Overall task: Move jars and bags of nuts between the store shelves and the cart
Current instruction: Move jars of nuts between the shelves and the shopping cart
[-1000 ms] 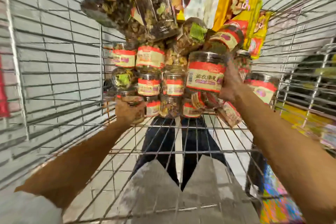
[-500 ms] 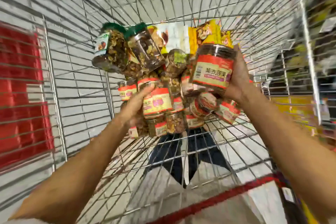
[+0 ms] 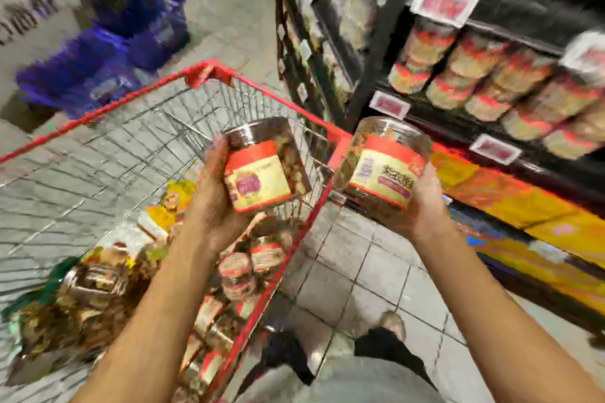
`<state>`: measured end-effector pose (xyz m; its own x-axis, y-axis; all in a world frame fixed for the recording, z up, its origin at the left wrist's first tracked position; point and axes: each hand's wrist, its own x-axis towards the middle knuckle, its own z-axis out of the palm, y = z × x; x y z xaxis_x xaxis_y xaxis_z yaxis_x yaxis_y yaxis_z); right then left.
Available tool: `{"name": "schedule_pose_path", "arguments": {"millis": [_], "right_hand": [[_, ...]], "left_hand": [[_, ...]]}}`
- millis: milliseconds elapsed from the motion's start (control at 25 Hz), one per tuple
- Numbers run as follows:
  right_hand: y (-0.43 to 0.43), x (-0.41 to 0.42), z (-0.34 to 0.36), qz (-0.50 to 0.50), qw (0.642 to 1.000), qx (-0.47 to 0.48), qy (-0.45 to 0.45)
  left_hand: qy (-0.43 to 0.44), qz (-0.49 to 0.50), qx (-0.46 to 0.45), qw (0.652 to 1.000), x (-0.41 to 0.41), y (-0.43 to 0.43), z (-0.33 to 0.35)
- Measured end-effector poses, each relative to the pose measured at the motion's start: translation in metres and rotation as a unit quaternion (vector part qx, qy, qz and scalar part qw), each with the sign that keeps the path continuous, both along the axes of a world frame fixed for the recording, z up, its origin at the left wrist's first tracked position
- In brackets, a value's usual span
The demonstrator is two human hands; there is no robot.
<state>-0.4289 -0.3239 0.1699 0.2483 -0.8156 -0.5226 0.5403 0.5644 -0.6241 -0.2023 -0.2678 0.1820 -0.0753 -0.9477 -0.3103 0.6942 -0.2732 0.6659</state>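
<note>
Head view shows two jars held up at the middle of the frame. Left hand has its grip around a small jar above the cart. Right hand holds a bigger jar near the shelves at the right. More jars lie in the cart, lower left.

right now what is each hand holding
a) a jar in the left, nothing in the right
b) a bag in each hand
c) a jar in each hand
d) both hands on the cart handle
c: the left hand grips a red-labelled jar above the cart, and the right hand holds a second jar out past the cart's rim, toward the shelves.
</note>
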Motion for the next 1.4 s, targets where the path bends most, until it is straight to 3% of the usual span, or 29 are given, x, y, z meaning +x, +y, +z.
{"name": "schedule_pose_path", "arguments": {"millis": [120, 480, 720, 920, 1200, 1280, 1400], "right_hand": [[-0.003, -0.098, 0.008, -0.071, 0.997, -0.017, 0.012], [-0.005, -0.365, -0.02, -0.202, 0.974, 0.072, 0.074], [-0.033, -0.47, -0.049, -0.276, 0.958, 0.056, 0.058], [-0.059, -0.53, -0.083, -0.31, 0.949, -0.02, 0.051], [-0.055, -0.558, -0.117, -0.313, 0.949, -0.045, 0.003], [-0.052, -0.557, -0.124, -0.298, 0.952, -0.066, 0.003], [-0.049, -0.558, -0.131, -0.272, 0.958, -0.087, 0.0]], "left_hand": [[-0.035, -0.055, -0.015, 0.998, -0.101, -0.04, 0.011], [-0.036, -0.111, 0.025, 0.993, -0.37, -0.088, -0.038], [-0.203, -0.092, -0.008, 0.975, -0.509, -0.138, -0.067], [-0.26, -0.101, -0.121, 0.952, -0.584, -0.192, -0.109], [-0.309, -0.037, -0.237, 0.92, -0.641, -0.236, -0.127], [-0.352, -0.039, -0.273, 0.894, -0.638, -0.251, -0.134], [-0.428, -0.081, -0.354, 0.828, -0.625, -0.261, -0.144]]}}
